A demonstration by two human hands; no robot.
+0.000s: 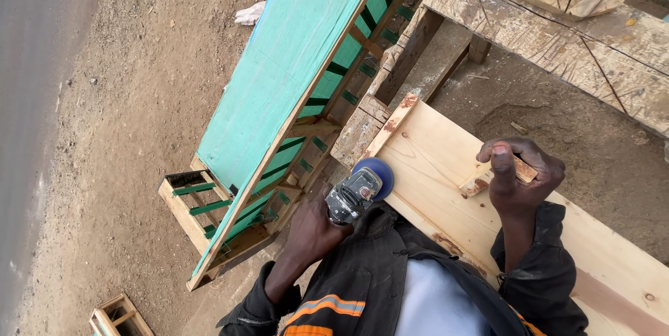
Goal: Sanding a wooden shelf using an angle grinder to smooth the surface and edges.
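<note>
My left hand (pixel 313 228) is shut around a grey angle grinder (pixel 352 196). Its blue disc (pixel 380 172) sits at the near edge of a pale wooden plank (pixel 439 169), which runs from the middle to the lower right. My right hand (pixel 519 172) rests on the plank's top and grips a small wooden block (pixel 476 184) with reddish stains; the thumb points up over it. Both arms wear dark jacket sleeves.
A teal-painted wooden panel on a slatted frame (pixel 279 78) lies on the dirt at the left. Behind the plank, a rough scored workbench (pixel 557 36) fills the upper right. A small wooden crate (pixel 115 315) sits at the bottom left, beside a paved strip (pixel 35 64).
</note>
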